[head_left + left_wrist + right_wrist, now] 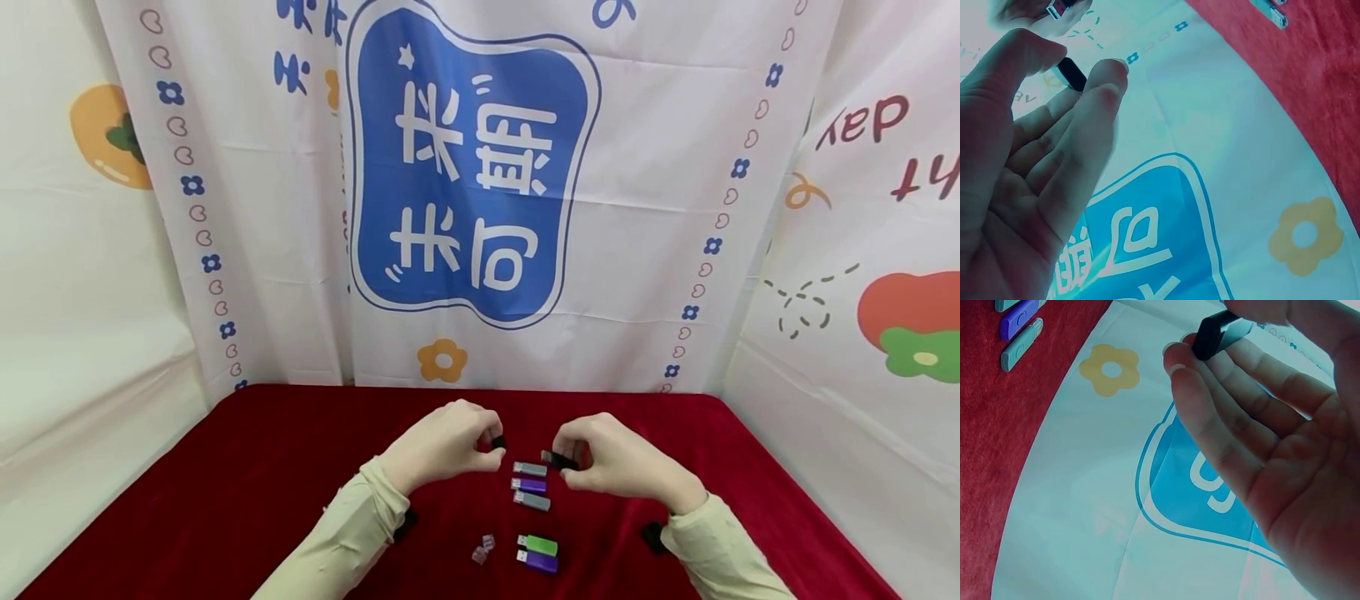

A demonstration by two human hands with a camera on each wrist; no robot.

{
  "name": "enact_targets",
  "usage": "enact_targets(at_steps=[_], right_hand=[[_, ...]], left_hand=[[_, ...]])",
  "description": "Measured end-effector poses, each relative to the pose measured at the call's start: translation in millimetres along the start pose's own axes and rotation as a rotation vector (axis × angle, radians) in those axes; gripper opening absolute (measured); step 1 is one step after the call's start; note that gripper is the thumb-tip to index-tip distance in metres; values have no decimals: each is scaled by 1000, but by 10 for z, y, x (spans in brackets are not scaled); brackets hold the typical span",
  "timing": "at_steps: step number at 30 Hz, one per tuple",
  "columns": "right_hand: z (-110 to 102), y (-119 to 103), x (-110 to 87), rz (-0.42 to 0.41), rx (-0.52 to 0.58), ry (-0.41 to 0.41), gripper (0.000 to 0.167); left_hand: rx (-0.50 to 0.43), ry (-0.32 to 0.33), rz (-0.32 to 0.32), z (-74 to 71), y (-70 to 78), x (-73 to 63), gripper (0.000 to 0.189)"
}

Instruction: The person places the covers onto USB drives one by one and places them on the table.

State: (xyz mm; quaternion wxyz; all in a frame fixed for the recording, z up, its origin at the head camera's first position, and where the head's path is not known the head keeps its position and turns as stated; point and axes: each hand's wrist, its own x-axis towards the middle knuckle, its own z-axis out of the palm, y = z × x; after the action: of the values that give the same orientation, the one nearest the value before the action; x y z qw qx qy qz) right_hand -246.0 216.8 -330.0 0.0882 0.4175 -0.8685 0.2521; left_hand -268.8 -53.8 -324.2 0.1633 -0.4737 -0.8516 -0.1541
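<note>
Between thumb and fingertips my left hand (453,446) pinches a small black cap (1072,74). Facing it across a short gap, my right hand (615,457) grips a black USB stick (564,462), its bare metal plug (1057,9) pointing left toward the cap. Both hands are raised over the table, and the two pieces are apart. Just below them lie a grey USB stick (531,469), a purple one (529,485) and another grey one (532,501), stacked in a column. The right wrist view also shows the purple stick (1019,319) at its upper left.
Nearer to me lie a green USB stick (540,546) and a purple USB stick (540,562) with bare plugs. Left of them sit two small clear caps (480,554). Dark red cloth (225,500) covers the table; printed white curtains (285,250) enclose its back and sides.
</note>
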Motion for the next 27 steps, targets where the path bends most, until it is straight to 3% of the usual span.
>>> enact_targets(at_steps=[6, 20, 27], right_hand=[[-7, 6, 4, -12, -8, 24, 19], [46, -1, 20, 3, -4, 5, 17], [53, -6, 17, 4, -12, 1, 17]], left_hand=[[23, 25, 19, -36, 9, 0, 9], [12, 7, 24, -43, 40, -6, 8], [2, -23, -5, -30, 51, 1, 9]])
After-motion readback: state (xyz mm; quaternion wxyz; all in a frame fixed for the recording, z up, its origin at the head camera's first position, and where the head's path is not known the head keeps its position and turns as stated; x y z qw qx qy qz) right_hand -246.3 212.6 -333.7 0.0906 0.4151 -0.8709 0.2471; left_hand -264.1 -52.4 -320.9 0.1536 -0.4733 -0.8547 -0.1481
